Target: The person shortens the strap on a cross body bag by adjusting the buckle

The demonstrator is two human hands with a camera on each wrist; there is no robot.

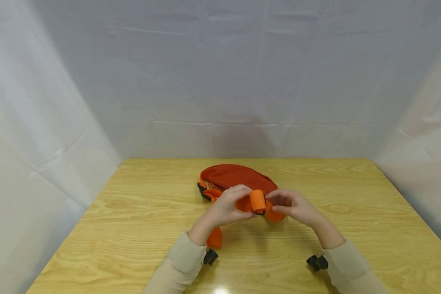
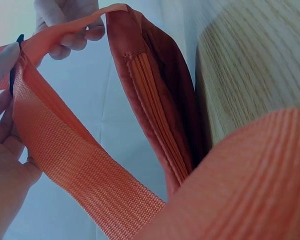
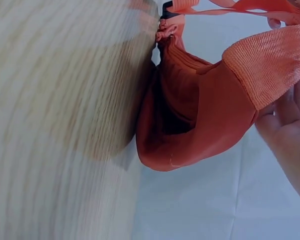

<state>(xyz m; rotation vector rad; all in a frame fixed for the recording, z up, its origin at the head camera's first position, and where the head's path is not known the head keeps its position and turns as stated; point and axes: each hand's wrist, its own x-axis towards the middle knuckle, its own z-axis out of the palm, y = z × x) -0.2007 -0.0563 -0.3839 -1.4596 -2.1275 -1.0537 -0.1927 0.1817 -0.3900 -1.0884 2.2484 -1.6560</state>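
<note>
Head view, from where I stand: at the far left, beyond the left hand's grip, a black clip (image 1: 204, 192) sits at the end of the red bag. Nearer the person, below that grip, an orange loop (image 1: 214, 238) hangs beside the left wrist. The left hand (image 1: 229, 207) has a narrow hold, thumb and fingers pinching the orange strap (image 1: 257, 201), which is folded over just to the right of the fingertips. A black buckle (image 2: 12, 75) is on the strap, right at this pinch.

The bag (image 1: 242, 175) lies on the table (image 1: 143, 208) just behind both grips, and the left wrist view shows a zip (image 2: 157, 117) along it. On the right, the right hand (image 1: 292, 205) holds the strap between the buckle and the bag, fingers curled, the thumb close to them.
</note>
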